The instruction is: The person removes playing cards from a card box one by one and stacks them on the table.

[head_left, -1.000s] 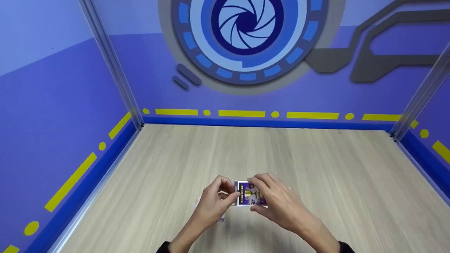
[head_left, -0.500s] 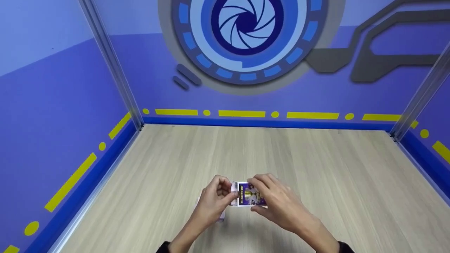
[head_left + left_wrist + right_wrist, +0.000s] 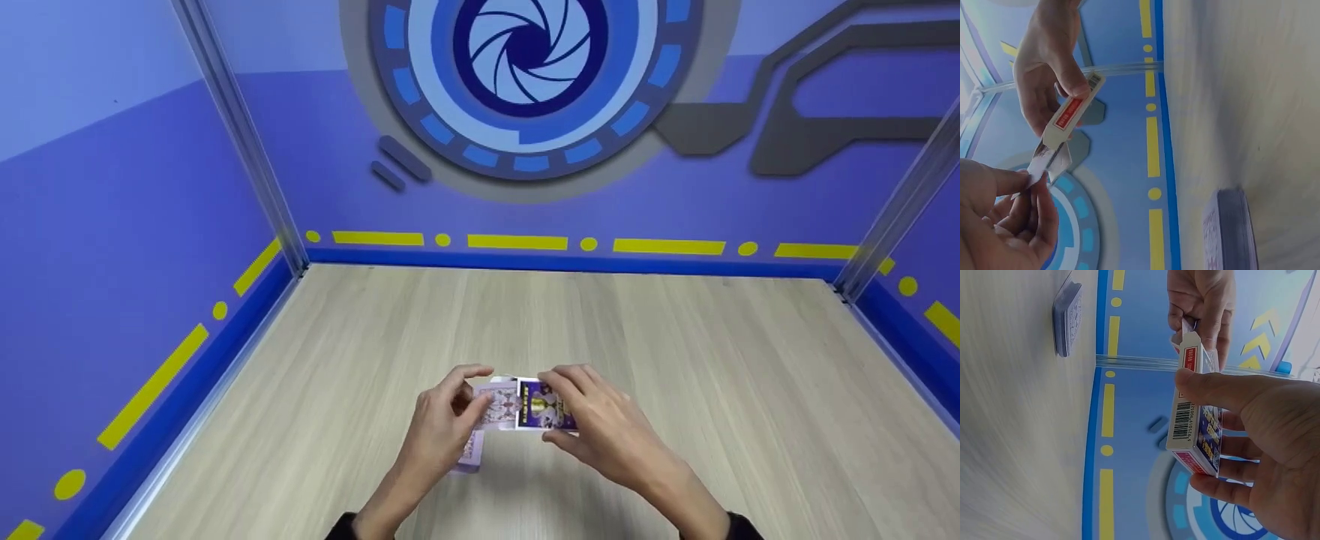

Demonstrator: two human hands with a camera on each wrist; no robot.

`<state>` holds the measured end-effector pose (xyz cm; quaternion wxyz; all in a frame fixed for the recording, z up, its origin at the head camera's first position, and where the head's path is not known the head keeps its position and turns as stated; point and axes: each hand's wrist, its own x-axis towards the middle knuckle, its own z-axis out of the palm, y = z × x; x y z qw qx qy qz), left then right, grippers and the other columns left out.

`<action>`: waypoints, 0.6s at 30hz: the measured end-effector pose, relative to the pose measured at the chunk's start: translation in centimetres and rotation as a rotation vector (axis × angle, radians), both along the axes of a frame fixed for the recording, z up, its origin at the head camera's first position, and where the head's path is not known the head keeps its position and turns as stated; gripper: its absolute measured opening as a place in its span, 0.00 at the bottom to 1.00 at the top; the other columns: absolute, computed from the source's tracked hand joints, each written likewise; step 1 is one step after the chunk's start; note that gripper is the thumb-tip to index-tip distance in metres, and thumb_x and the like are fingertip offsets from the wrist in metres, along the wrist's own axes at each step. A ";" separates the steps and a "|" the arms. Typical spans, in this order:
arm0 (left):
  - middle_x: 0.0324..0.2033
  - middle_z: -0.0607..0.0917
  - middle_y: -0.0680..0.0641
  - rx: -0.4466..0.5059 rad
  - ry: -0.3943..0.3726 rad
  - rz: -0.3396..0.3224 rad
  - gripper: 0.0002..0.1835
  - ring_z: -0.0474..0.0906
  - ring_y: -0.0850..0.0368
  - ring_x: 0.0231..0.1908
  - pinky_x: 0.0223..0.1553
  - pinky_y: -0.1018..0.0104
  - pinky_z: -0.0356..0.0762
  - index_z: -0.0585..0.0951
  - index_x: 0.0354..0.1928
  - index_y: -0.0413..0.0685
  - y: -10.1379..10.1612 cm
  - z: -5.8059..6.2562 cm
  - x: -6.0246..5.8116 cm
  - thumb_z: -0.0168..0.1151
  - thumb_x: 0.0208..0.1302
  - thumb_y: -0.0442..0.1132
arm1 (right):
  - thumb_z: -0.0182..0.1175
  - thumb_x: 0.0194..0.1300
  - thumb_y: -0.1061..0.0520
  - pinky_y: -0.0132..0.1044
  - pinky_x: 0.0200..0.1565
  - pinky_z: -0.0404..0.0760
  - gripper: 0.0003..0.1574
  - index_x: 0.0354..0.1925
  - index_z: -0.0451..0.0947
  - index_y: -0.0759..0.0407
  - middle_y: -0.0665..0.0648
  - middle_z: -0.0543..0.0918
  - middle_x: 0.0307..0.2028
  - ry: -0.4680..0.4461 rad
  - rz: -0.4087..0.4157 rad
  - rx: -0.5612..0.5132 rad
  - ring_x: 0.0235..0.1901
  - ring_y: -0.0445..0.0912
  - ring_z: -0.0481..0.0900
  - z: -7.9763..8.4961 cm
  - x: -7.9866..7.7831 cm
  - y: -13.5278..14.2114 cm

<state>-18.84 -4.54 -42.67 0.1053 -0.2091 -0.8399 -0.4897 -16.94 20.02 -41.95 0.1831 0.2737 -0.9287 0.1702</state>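
Observation:
My right hand [image 3: 611,427] grips a playing card box [image 3: 538,405] above the table, thumb on one narrow side and fingers on the opposite one. Its barcode side and purple printed front show in the right wrist view. Between thumb and fingers, my left hand [image 3: 439,424] pinches some playing cards [image 3: 499,403] that stick partly out of the box's left end. How many cards they are, I cannot tell. Below my left hand, a stack of playing cards [image 3: 471,455] lies on the table, partly hidden in the head view; the left wrist view shows the stack's edge [image 3: 1235,230].
The wood-grain table [image 3: 637,337] is enclosed by a blue back wall [image 3: 330,165] and side walls with yellow dashes. Metal posts [image 3: 247,150] stand at the back corners.
The left hand has drawn the cards leftward, so more of their patterned backs shows outside the box. Both hands have risen slightly in the head view, and more of the stack shows.

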 end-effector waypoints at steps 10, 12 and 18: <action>0.58 0.77 0.51 -0.356 0.333 -0.039 0.25 0.74 0.56 0.60 0.60 0.62 0.78 0.78 0.60 0.47 -0.2 -0.3 -0.1 0.75 0.61 0.35 | 0.84 0.48 0.49 0.48 0.50 0.85 0.47 0.64 0.75 0.52 0.52 0.79 0.57 0.019 0.009 -0.002 0.57 0.48 0.78 -0.2 -0.2 -0.1; 0.57 0.78 0.51 -0.359 0.332 -0.065 0.25 0.74 0.56 0.60 0.61 0.63 0.76 0.77 0.58 0.47 -0.2 -0.4 -0.1 0.75 0.60 0.35 | 0.84 0.48 0.49 0.48 0.49 0.85 0.47 0.64 0.76 0.52 0.52 0.79 0.57 0.023 0.012 0.001 0.57 0.48 0.78 -0.3 -0.2 -0.1; 0.56 0.75 0.51 -0.438 0.324 -0.137 0.23 0.72 0.55 0.59 0.61 0.61 0.76 0.77 0.51 0.48 -0.7 -0.4 -0.3 0.79 0.58 0.40 | 0.84 0.48 0.49 0.47 0.46 0.86 0.46 0.64 0.76 0.52 0.51 0.79 0.57 0.040 0.031 0.008 0.56 0.47 0.78 -0.4 -0.2 -0.1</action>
